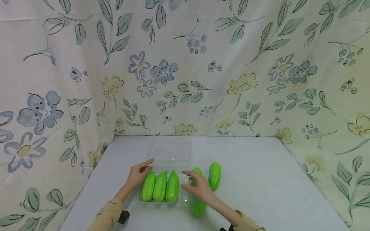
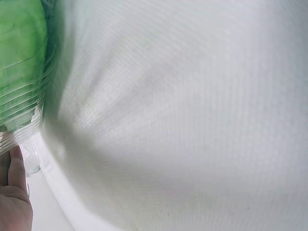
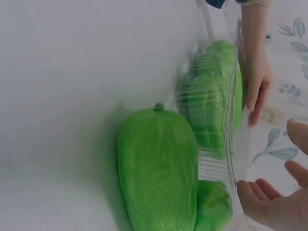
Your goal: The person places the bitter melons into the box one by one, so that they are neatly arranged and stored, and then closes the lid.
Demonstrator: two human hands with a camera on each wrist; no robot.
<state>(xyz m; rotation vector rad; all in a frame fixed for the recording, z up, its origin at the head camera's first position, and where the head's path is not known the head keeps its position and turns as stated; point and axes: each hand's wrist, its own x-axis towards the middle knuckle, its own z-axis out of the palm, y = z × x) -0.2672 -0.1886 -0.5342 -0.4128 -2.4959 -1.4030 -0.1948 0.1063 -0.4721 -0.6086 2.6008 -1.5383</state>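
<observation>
Three green cucumber-like vegetables [image 1: 160, 187] lie side by side in a clear plastic clamshell container [image 1: 186, 200], whose lid [image 1: 170, 150] is folded back, away from me. My left hand [image 1: 138, 175] is at the container's far left corner, fingertips right at the rim; in the left wrist view its fingers [image 2: 17, 168] meet the ridged plastic wall. Over the container's right end, my right hand [image 1: 199, 187] holds nothing, its thumb and fingers spread apart. Beneath and behind that hand, two more green vegetables [image 1: 198, 208] are partly hidden.
Another green vegetable [image 1: 214, 175] lies on the white table [image 1: 260, 179] to the right of my right hand. Floral cloth [image 1: 185, 80] hangs behind the table and along both sides. Dark wrist straps show at the sleeves.
</observation>
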